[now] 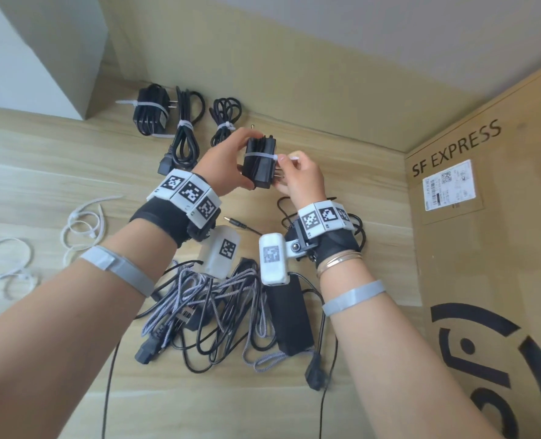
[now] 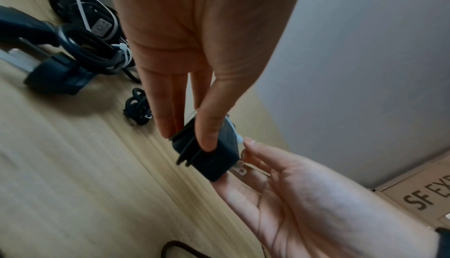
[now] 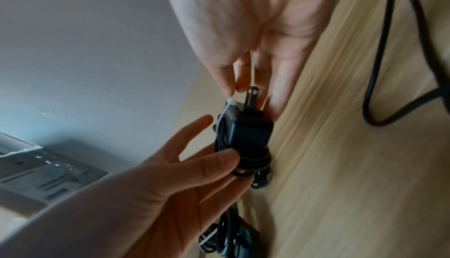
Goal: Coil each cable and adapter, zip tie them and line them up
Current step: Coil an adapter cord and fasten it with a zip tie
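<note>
My left hand (image 1: 231,160) holds a black plug adapter (image 1: 259,163) above the table, its cable wrapped round it and a white zip tie (image 1: 256,154) looped across. Thumb and fingers grip the adapter's sides (image 2: 207,146). My right hand (image 1: 294,175) pinches the zip tie's tail (image 1: 289,159) at the adapter's right edge, beside the metal prongs (image 3: 252,98). Three tied bundles lie in a row at the back: an adapter (image 1: 149,110), a thick cable (image 1: 185,131) and a thin cable (image 1: 225,122).
A tangle of loose black and braided grey cables (image 1: 218,305) with a black power brick (image 1: 289,318) lies under my wrists. Spare white zip ties (image 1: 82,223) lie at the left. A cardboard box (image 1: 484,248) stands at the right, a wall behind.
</note>
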Demonstrator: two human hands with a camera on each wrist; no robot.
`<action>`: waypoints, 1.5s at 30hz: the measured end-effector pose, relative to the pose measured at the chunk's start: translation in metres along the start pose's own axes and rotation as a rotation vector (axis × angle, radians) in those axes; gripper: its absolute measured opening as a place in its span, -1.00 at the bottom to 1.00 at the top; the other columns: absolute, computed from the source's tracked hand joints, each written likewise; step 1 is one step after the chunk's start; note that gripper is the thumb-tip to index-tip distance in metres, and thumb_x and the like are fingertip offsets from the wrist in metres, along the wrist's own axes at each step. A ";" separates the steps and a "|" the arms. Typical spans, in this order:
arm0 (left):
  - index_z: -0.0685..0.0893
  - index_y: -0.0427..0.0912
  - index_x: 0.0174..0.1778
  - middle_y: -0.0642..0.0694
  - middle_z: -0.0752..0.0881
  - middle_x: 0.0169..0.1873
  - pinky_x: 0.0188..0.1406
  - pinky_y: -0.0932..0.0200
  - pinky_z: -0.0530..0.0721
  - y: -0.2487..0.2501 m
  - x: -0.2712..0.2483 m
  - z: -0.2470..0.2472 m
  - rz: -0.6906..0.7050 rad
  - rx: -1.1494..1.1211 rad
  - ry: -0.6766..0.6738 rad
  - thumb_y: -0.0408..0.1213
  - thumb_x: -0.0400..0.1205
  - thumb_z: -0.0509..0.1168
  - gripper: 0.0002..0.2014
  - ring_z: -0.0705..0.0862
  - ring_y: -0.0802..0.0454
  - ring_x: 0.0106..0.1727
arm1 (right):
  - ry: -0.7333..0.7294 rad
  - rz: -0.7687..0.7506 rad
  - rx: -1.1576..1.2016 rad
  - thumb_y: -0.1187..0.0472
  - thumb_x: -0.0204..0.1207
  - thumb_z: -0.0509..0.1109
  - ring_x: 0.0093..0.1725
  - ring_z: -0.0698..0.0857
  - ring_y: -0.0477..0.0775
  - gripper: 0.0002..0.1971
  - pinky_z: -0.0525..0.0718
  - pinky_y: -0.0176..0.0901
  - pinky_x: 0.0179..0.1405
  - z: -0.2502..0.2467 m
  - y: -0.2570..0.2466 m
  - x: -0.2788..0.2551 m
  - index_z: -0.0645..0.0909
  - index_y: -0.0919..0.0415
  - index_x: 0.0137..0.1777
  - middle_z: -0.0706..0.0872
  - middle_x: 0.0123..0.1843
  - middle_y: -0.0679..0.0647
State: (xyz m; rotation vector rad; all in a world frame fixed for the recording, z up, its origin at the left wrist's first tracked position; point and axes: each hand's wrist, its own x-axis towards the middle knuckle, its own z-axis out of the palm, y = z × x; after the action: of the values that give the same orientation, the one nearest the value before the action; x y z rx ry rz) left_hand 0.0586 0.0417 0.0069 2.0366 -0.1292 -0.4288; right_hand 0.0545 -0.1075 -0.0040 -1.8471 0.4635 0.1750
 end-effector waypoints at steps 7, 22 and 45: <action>0.40 -0.07 0.43 -0.09 0.53 0.42 0.21 0.10 0.63 -0.004 0.030 0.004 -0.052 -0.027 0.128 -0.62 0.42 0.36 -0.32 0.63 -0.04 0.25 | -0.106 0.054 0.173 0.39 0.55 0.34 0.04 0.74 0.17 -0.79 0.76 0.10 0.02 0.004 0.003 0.031 0.40 0.09 -0.07 0.65 0.24 0.17; 0.43 -0.09 0.43 -0.12 0.61 0.32 0.30 -0.06 0.56 -0.017 0.068 0.012 -0.059 0.071 0.174 -0.56 0.47 0.21 -0.41 0.61 -0.15 0.26 | -0.080 0.084 0.217 0.54 0.55 0.24 0.08 0.64 0.16 -0.70 0.68 0.01 0.10 0.026 0.017 0.085 0.34 0.10 -0.17 0.62 -0.02 0.07; 0.37 -0.03 0.50 -0.15 0.58 0.30 0.03 0.30 0.43 -0.020 0.073 0.009 -0.061 0.119 0.143 -0.42 0.56 0.17 -0.45 0.58 -0.14 0.21 | -0.063 0.056 -0.033 0.28 0.60 0.25 0.20 0.64 0.12 -0.59 0.61 0.18 0.27 0.030 0.014 0.095 0.41 0.12 0.45 0.56 0.40 0.12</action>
State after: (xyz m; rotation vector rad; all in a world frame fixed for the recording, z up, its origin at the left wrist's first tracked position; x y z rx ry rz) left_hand 0.1214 0.0237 -0.0321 2.1855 -0.0049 -0.3180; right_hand 0.1390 -0.1046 -0.0590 -1.8566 0.4709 0.2800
